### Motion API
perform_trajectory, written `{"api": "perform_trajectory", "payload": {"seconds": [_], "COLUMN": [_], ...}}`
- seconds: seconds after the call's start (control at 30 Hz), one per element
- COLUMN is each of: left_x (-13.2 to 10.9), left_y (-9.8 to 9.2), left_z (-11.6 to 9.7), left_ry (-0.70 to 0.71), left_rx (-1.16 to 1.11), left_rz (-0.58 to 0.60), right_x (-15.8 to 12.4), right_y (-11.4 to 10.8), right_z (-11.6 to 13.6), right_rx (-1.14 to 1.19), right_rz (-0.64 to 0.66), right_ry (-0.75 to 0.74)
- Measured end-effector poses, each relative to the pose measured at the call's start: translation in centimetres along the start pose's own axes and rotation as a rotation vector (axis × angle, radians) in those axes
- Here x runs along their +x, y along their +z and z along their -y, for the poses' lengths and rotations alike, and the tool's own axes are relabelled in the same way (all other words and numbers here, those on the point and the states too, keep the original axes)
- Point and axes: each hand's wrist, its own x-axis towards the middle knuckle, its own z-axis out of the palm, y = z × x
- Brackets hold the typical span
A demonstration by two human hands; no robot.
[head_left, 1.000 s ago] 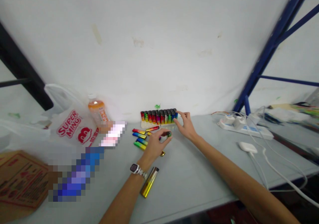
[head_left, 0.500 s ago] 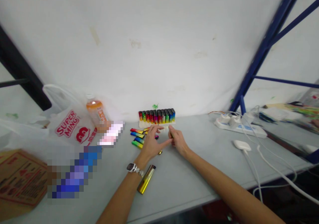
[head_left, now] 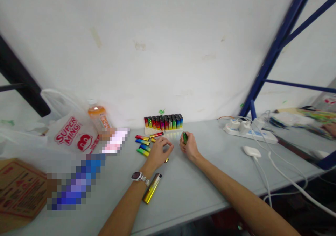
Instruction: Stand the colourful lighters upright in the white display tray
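Note:
My right hand (head_left: pixel 190 148) is closed around a green lighter (head_left: pixel 185 138), whose dark top end shows above the fingers. Left of it, my left hand (head_left: pixel 159 152) hovers low over the table with its fingers curved and thumb apart, holding nothing. Loose coloured lighters lie beside and partly under it, among them a green and yellow lighter (head_left: pixel 143 152) and a red lighter (head_left: pixel 156 135). Behind both hands, several rows of lighters (head_left: pixel 164 122) stand upright in a white tray (head_left: pixel 150 131). A bigger gold lighter (head_left: pixel 152 189) lies near my left wrist.
At left are a carton (head_left: pixel 19 194), a plastic bag (head_left: pixel 70 134) and an orange drink bottle (head_left: pixel 97 116). A power strip (head_left: pixel 250 133) and a white charger (head_left: pixel 252 151) with cables lie at right. The wall (head_left: pixel 168 54) rises behind the grey table (head_left: pixel 210 180).
My hands have drawn apart: the right has turned so the green lighter shows more, and the left has moved slightly down, its fingers more curled. The view has shifted slightly.

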Motion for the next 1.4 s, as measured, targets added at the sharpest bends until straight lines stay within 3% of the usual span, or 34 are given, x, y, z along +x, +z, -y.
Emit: {"api": "perform_trajectory", "payload": {"seconds": [0.2, 0.4, 0.63, 0.77, 0.9, 1.03, 1.2, 1.4], "left_x": [0.0, -0.2, -0.4, -0.4, -0.5, -0.4, -0.6, -0.9], "left_y": [0.0, 0.0, 0.4, 0.2, -0.6, -1.8, -2.9, -3.0], "left_z": [0.1, 0.1, 0.0, -0.3, -0.5, -0.1, 1.1, 2.1], "left_ry": [0.0, 0.0, -0.01, -0.016, -0.041, -0.107, -0.205, -0.238], "left_rx": [0.034, 0.084, 0.109, 0.157, 0.317, 0.454, 0.547, 0.53], "left_rz": [-0.003, 0.018, 0.051, 0.047, 0.029, -0.022, -0.016, 0.033], "right_x": [-0.5, -0.3, -0.5, -1.0, -1.0, -0.1, 2.9, 6.3], "right_y": [0.4, 0.2, 0.4, 0.9, 1.2, 1.1, 1.8, 3.6], "right_z": [0.6, 0.5, 0.4, 0.6, 0.1, -0.5, 0.8, 1.2], "right_rx": [0.161, 0.142, 0.023, -0.017, -0.087, -0.236, -0.613, -0.859], "right_rz": [-0.046, -0.04, -0.113, -0.06, 0.026, 0.106, 0.148, 0.256], "right_ry": [0.042, 0.144, -0.027, -0.007, -0.11, -0.202, -0.468, -0.522]}}
